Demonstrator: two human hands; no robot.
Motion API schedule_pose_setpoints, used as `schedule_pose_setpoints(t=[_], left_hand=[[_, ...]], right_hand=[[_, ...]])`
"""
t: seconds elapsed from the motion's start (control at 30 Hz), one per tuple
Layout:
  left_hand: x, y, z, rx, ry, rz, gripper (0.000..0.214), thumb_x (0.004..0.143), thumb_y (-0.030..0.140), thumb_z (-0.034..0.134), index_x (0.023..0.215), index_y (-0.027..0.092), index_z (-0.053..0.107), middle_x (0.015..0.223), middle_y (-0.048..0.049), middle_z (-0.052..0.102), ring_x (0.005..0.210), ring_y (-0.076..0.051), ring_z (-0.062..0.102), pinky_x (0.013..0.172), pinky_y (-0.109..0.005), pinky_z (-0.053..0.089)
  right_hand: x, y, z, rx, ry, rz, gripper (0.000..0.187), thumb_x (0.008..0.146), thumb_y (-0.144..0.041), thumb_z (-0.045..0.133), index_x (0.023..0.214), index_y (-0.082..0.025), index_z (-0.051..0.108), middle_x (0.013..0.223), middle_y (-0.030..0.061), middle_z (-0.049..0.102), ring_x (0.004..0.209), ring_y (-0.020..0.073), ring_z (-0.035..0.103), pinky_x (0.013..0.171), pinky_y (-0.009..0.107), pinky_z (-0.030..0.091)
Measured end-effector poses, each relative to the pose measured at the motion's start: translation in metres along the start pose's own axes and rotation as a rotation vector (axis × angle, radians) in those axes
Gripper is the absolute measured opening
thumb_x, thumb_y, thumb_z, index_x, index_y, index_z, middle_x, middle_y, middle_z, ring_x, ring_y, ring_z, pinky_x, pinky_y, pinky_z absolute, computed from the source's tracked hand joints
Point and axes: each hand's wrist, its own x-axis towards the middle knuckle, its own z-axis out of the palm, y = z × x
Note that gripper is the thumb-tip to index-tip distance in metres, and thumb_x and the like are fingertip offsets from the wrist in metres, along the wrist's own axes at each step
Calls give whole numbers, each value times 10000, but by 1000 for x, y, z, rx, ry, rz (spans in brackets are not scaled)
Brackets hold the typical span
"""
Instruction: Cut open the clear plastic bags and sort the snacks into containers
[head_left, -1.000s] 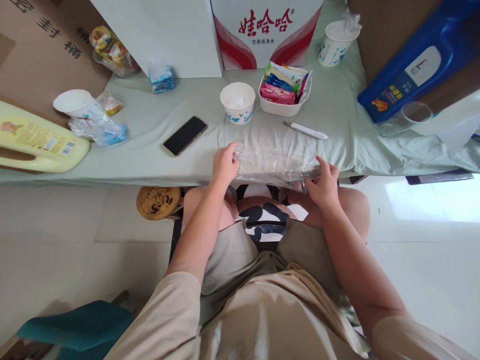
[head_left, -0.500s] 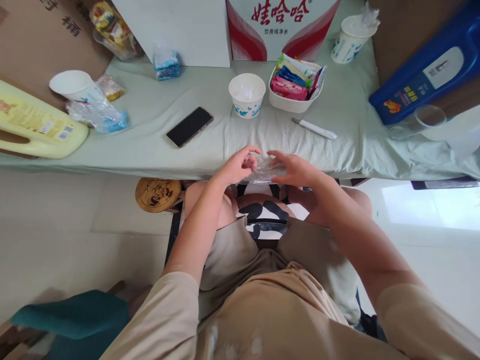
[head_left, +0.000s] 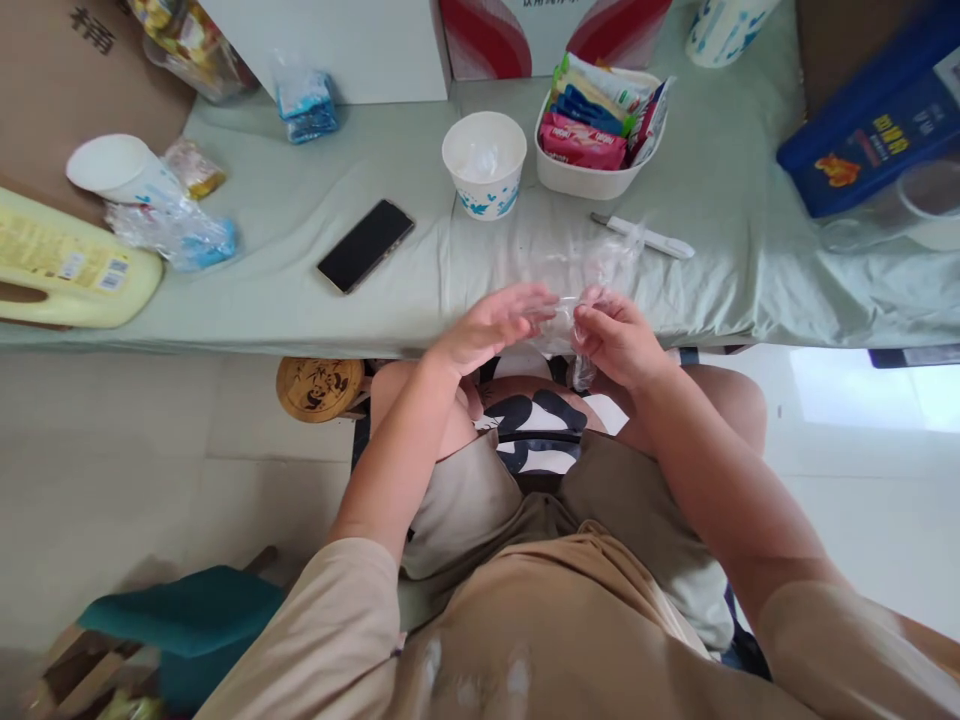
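A thin clear plastic bag (head_left: 581, 268) is gathered at the table's front edge, its loose part spread toward the cups. Thumb and fingers of my right hand (head_left: 621, 338) pinch it, with a crumpled end hanging below them. From the other side, my left hand (head_left: 496, 322) reaches in with fingers stretched out, their tips against the plastic; whether they are inside it I cannot tell. Beyond my hands stand a paper cup (head_left: 487, 200) with clear plastic inside and a white tub (head_left: 589, 182) of small colourful packets. A white-handled knife or scraper (head_left: 651, 238) lies near the bag.
A phone (head_left: 366, 246) lies to the left. Farther left are a tipped paper cup (head_left: 124, 170), blue-and-clear wrapping (head_left: 206, 243) and a yellow jug (head_left: 75, 265). At right stand a blue bottle (head_left: 862, 140) and a clear cup (head_left: 862, 222). Below the table is a wooden stool (head_left: 319, 388).
My right hand has closed from spread fingers into a pinch on the plastic bag. The left fingers have straightened toward it. The bag now spreads up over the tabletop, and the view has shifted.
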Motion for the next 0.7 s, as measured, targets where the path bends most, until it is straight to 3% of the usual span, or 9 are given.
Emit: schedule_pose_setpoints(t=[0.07, 0.17, 0.3, 0.4, 0.53, 0.6, 0.7], left_hand=[[9, -11, 7, 22, 16, -32, 445, 779, 469, 827, 1098, 195, 682, 1068, -92, 782, 908, -193, 756, 756, -302, 591], [16, -17, 11, 62, 145, -57, 224, 877, 369, 728, 964, 169, 675, 834, -38, 757, 626, -103, 660, 607, -257, 531], [15, -13, 7, 109, 271, 58, 176, 927, 362, 663, 960, 189, 666, 779, -9, 731, 688, -106, 678, 666, -248, 546], [10, -14, 5, 180, 340, 128, 202, 940, 403, 650, 970, 203, 655, 871, -26, 764, 809, -129, 718, 759, -270, 580], [3, -19, 1, 228, 331, 99, 340, 941, 440, 651, 1201, 224, 619, 856, -42, 771, 751, -153, 739, 756, -312, 610], [0, -19, -1, 239, 308, 83, 508, 912, 424, 690, 1364, 250, 538, 885, -45, 776, 748, -160, 747, 770, -325, 619], [-5, -16, -2, 279, 358, 87, 664, 907, 396, 688, 1501, 287, 410, 1018, -72, 782, 769, -160, 751, 808, -344, 623]], right_hand=[[4, 0, -3, 8, 67, -14, 451, 695, -543, 852, 796, -263, 513, 593, -88, 479, 486, 101, 466, 463, 238, 421], [5, -1, -7, -13, 93, -58, 409, 725, -544, 818, 856, -272, 542, 703, -71, 509, 565, 102, 520, 560, 258, 500], [1, 3, -9, -80, 36, -53, 403, 693, -523, 845, 895, -264, 612, 843, -25, 630, 779, 141, 635, 774, 311, 560], [-1, 8, -7, -127, 65, 2, 405, 698, -552, 823, 833, -245, 596, 871, 4, 689, 821, 168, 674, 796, 341, 582], [0, 11, -6, -145, 124, 11, 397, 734, -553, 770, 910, -260, 568, 749, -28, 652, 681, 151, 656, 692, 326, 590], [0, 11, -7, -183, 150, -48, 426, 771, -549, 733, 1058, -284, 565, 730, -45, 637, 645, 146, 638, 668, 324, 582], [-1, 9, -9, -294, 221, -155, 588, 823, -585, 664, 1326, -345, 477, 861, -18, 694, 681, 161, 656, 675, 343, 581]])
